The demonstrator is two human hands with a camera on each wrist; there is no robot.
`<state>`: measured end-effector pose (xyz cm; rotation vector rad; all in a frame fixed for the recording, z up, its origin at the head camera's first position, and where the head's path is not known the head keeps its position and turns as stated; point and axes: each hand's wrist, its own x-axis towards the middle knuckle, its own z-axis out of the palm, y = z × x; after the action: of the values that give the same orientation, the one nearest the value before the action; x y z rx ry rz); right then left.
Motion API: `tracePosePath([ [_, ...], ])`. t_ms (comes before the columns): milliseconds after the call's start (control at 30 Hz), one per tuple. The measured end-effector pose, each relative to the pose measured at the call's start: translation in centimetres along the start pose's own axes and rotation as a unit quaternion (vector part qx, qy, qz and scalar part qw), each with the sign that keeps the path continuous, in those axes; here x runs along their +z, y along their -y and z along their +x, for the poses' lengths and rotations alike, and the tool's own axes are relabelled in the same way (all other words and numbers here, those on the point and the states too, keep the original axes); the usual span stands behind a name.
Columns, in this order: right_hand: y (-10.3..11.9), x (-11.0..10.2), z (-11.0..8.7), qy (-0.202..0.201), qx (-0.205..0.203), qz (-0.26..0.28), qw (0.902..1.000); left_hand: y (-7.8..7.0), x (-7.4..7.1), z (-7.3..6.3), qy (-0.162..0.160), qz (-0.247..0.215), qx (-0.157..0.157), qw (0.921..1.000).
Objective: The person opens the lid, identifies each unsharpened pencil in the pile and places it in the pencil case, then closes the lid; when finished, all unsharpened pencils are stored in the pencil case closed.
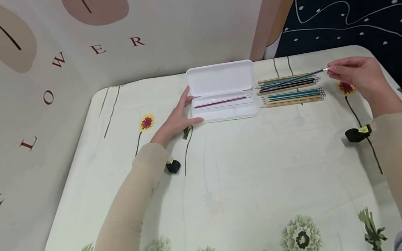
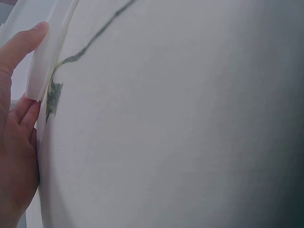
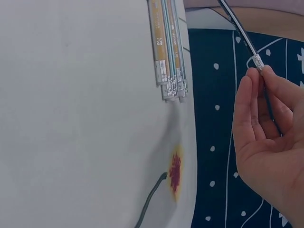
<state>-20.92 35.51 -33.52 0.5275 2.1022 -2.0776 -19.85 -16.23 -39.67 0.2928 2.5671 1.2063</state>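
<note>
A white pencil case lies with its lid raised near the back edge. One dark red pencil rests inside it. My left hand grips the case's left end, thumb on the front rim and other fingers at the side; the left wrist view shows the thumb over the rim. Between thumb and fingertips, my right hand pinches a dark pencil by its eraser end. That pencil slants left across a row of pencils in black, green and gold, overlapping it in the head view.
A second row of green and yellow pencils lies just in front, right of the case. The flower-print cloth covers the surface. A pale wall hanging stands behind, and dark patterned fabric lies beyond the right edge.
</note>
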Motion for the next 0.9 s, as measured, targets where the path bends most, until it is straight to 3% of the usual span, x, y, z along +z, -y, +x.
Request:
tracePosePath([
  [433, 1.1, 1.2, -0.6, 0.004, -0.008, 0.071, 0.9974, -0.1, 0.0, 0.1, -0.001, 0.001, 0.004, 1.0],
  [700, 1.5, 2.6, -0.7, 0.03, -0.031, 0.113, 0.9926, 0.2, 0.0, 0.2, 0.0, -0.001, 0.009, 1.0],
  [900, 1.2, 3.9, -0.4, 0.04, -0.041, 0.112, 0.992, 0.3, 0.0, 0.2, -0.001, -0.001, 0.011, 0.9999],
])
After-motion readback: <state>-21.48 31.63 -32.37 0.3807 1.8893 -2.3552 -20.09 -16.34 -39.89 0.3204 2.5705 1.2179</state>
